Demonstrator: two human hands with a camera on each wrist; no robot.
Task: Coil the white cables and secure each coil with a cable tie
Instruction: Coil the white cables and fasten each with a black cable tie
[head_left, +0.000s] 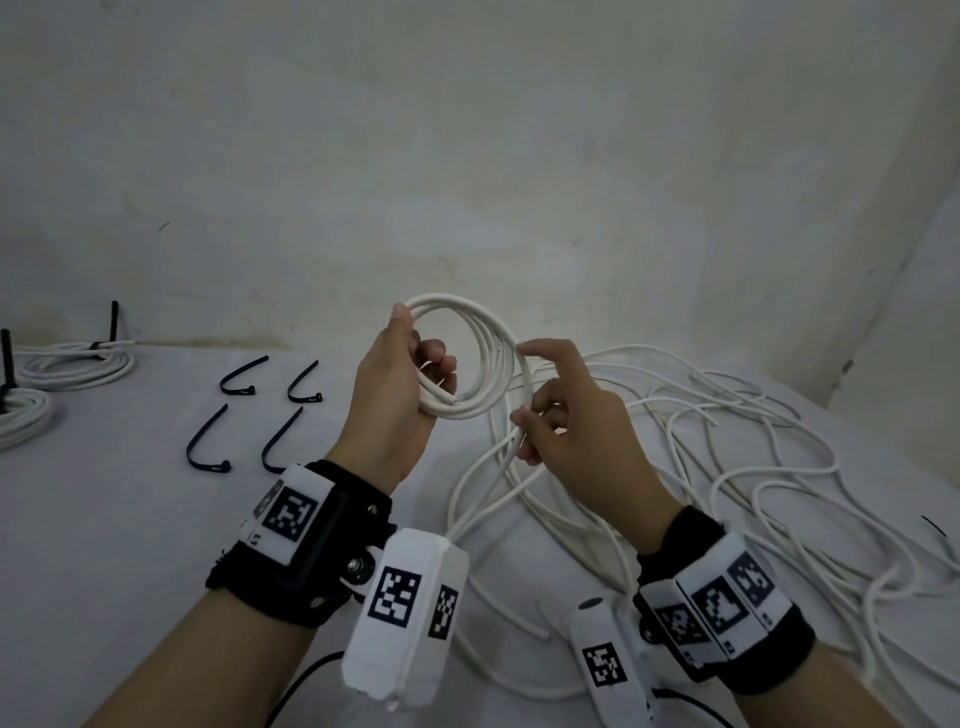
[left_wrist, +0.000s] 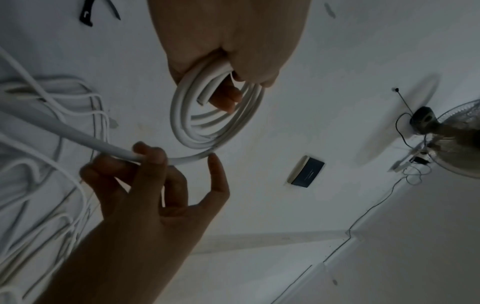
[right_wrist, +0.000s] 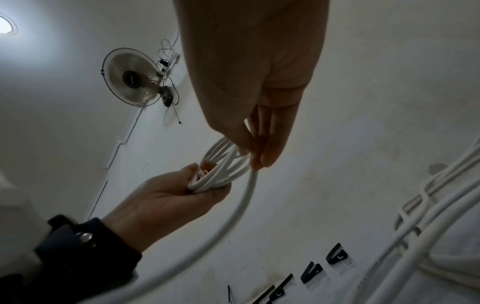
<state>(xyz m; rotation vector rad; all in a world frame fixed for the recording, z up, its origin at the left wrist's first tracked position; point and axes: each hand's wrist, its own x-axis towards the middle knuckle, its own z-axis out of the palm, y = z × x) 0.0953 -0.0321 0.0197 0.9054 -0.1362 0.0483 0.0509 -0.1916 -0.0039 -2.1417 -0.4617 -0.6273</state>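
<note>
My left hand (head_left: 410, 358) holds a small coil of white cable (head_left: 491, 338) upright above the table, thumb on top and fingers curled through the loops; the cut end (left_wrist: 202, 100) pokes out by the fingers. My right hand (head_left: 543, 415) pinches the free run of the same cable (head_left: 522, 436) just below the coil, with the index finger stretched out to touch the coil's rim. In the left wrist view the coil (left_wrist: 215, 127) hangs from the left hand (left_wrist: 233, 51). The right hand (left_wrist: 145, 164) grips the strand below it. Several black cable ties (head_left: 236, 382) lie on the table at the left.
A tangle of loose white cables (head_left: 727, 447) covers the right half of the white table (head_left: 130, 519). Two tied coils (head_left: 78, 364) lie at the far left edge. A wall stands close behind. A wall fan (right_wrist: 132, 80) shows in the right wrist view.
</note>
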